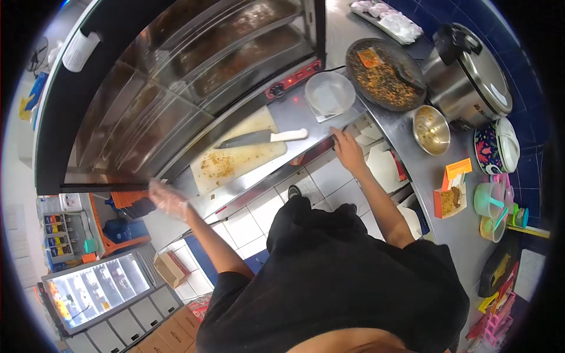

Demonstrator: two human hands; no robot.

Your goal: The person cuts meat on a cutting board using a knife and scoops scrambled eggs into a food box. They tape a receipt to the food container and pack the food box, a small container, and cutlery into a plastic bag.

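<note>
My left hand (169, 201), in a clear plastic glove, is beside the lower corner of the glass display cabinet (135, 117); its fingers are blurred. Bare, my right hand (347, 147) is at the steel counter's front edge, below a clear plastic tub (330, 94), its fingers apart with nothing seen in them. Between the hands lies a cutting board (259, 154) with brown crumbs (219, 165). A large knife with a white handle (288, 135) rests across it, blade toward the left.
On the right counter (400, 144) stand a dark pan of food (385, 73), a metal bowl (431, 130), a rice cooker (471, 76), a patterned pot (496, 146) and an orange food box (452, 197). A lit fridge (97, 288) is at the lower left.
</note>
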